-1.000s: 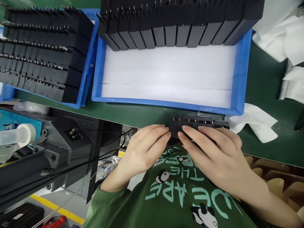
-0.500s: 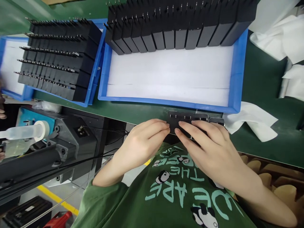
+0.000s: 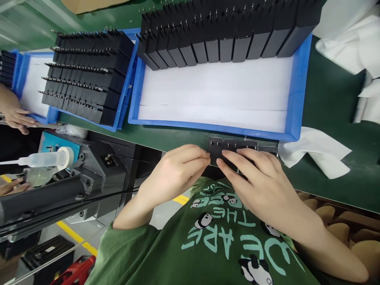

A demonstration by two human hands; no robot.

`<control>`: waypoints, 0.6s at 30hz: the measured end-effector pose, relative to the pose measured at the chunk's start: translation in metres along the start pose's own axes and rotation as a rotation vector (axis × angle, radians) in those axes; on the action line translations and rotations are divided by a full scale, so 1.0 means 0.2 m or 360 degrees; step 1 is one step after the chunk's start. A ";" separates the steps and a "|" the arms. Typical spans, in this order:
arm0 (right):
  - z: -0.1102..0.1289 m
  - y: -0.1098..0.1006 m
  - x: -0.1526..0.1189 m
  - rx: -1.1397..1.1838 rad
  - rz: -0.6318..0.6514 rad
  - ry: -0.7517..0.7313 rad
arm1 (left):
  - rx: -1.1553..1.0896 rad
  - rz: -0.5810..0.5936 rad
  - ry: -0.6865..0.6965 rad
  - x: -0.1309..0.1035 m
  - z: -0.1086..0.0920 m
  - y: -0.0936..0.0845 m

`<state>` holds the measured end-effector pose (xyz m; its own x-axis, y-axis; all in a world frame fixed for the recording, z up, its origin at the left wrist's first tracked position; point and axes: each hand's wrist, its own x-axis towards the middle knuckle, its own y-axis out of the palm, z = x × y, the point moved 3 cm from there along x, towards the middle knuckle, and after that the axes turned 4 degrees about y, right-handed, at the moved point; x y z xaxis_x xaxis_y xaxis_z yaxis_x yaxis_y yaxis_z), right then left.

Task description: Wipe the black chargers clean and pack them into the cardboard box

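Observation:
A short row of black rectangular blocks with metal pins [image 3: 215,148] sits at the near edge of the green table, in front of my body. My left hand [image 3: 178,168] has its thumb and fingers pressed together at the row's left end. Whatever lies between those fingertips is too small or hidden to make out. Over the same row, my right hand [image 3: 264,182] rests with its fingers stretched out and apart, the tips touching the blocks. It covers much of the row's right part, and its thumb is hidden.
Beyond my hands lies a blue tray [image 3: 292,118] lined with white, pinned black blocks along its far side. Another loaded blue tray [image 3: 114,127] is to the left. A white cloth [image 3: 314,152] lies right. A dark machine with a syringe [image 3: 49,160] and another person's hand [image 3: 19,116] are left.
The view has turned slightly left, bringing more of the other person's hand and another tray into sight. Both my hands stay at the row; a seam between its left blocks now shows.

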<state>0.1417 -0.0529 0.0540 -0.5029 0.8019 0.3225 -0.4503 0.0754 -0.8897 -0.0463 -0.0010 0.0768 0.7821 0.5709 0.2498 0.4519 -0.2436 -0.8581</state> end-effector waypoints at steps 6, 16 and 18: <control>0.00 0.00 0.00 0.0003 -0.0018 0.0002 | 0.0002 0.0034 -0.0026 -0.01 0.00 -0.01; 0.00 0.00 0.00 0.0011 -0.0018 -0.0003 | 0.0017 0.0023 0.0056 0.01 0.00 -0.01; 0.00 0.00 0.00 0.0016 -0.0025 -0.0002 | 0.0009 0.0030 0.0069 0.02 0.00 -0.02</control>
<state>0.1416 -0.0531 0.0530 -0.4968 0.7998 0.3369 -0.4656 0.0819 -0.8812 -0.0447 0.0013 0.0806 0.8085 0.5315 0.2526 0.4345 -0.2497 -0.8654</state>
